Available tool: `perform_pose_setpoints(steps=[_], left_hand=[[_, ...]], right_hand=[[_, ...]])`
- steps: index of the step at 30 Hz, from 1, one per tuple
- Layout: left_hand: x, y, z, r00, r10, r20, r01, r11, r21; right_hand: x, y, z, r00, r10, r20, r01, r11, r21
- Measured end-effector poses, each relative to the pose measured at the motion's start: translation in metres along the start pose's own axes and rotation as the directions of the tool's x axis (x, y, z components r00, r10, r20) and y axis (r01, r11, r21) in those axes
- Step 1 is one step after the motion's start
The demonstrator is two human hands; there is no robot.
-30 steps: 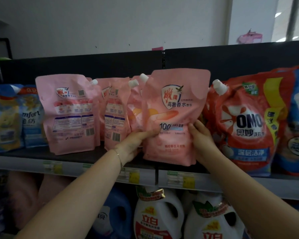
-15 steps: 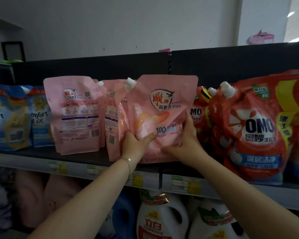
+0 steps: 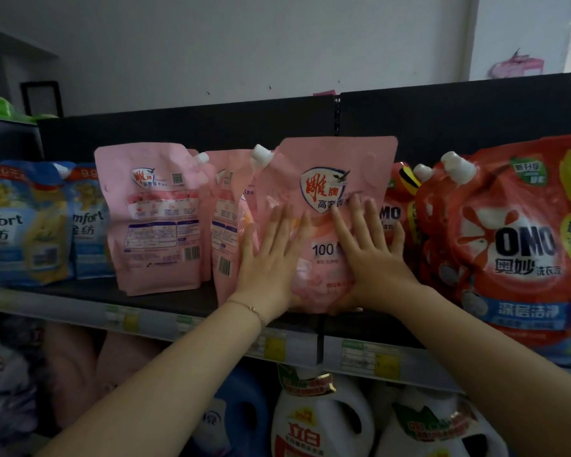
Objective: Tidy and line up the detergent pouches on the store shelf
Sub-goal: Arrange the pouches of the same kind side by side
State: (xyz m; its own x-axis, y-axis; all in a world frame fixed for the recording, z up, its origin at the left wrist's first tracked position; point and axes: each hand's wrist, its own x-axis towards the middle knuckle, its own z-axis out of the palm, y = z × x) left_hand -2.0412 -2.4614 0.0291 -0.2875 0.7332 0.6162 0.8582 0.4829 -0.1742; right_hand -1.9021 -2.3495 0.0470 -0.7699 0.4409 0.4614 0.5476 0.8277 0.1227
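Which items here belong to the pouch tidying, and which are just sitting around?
In the job: front pink pouch, pressed by left hand and right hand; two pink pouches beside it, backs facing out; shelf.
Just there: red OMO pouches, blue Comfort pouches, white jugs below.

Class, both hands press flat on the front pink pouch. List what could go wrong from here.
Pushing with the left hand and right hand may knock over the back-facing pouch behind the front pouch. Flat palms give no grip, so the soft front pouch, near the shelf edge, could slump forward and fall.
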Motion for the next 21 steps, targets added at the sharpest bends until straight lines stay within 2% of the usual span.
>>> perform_pose_setpoints(steps=[3,6,11,13,14,16,17,18,19,21], left_hand=[[0.009,-0.007,0.007,0.995,-0.099,0.028,0.095,0.986,0.138],[0.015,-0.01,0.011,0.991,-0.124,0.044,0.114,0.975,0.191],[0.019,-0.002,0.0,0.99,-0.112,0.09,0.101,0.989,0.111],[0.01,-0.005,-0.006,0.998,-0.035,-0.05,0.036,0.999,0.025],[0.004,-0.009,-0.007,0.978,0.022,-0.206,-0.019,1.0,0.014],[-0.005,-0.02,-0.002,0.85,0.057,-0.524,-0.07,0.998,-0.004],[-0.009,-0.025,0.001,0.797,0.009,-0.604,-0.054,0.997,-0.056],[-0.011,-0.029,0.004,0.791,-0.087,-0.606,0.008,0.991,-0.131],[-0.011,-0.033,0.007,0.803,-0.218,-0.555,0.095,0.966,-0.241],[-0.009,-0.037,0.009,0.793,-0.482,-0.372,0.258,0.82,-0.511]], right_hand=[[0.013,-0.005,0.006,0.999,0.031,0.034,-0.032,0.998,0.05],[0.025,-0.003,0.01,0.997,0.037,0.07,-0.043,0.996,0.084],[0.037,-0.002,0.003,0.984,0.057,0.17,-0.062,0.998,0.025],[0.038,-0.006,0.001,0.98,0.071,0.186,-0.071,0.997,-0.008],[0.037,-0.009,0.001,0.98,0.08,0.181,-0.079,0.997,-0.014],[0.034,-0.018,-0.001,0.99,0.083,0.112,-0.085,0.996,0.011],[0.032,-0.023,-0.003,0.997,0.065,0.04,-0.066,0.997,0.035],[0.029,-0.028,-0.004,0.998,0.031,-0.047,-0.028,0.998,0.048],[0.026,-0.033,-0.005,0.991,-0.009,-0.133,0.015,0.999,0.038],[0.022,-0.041,-0.002,0.97,-0.074,-0.232,0.082,0.996,0.026]])
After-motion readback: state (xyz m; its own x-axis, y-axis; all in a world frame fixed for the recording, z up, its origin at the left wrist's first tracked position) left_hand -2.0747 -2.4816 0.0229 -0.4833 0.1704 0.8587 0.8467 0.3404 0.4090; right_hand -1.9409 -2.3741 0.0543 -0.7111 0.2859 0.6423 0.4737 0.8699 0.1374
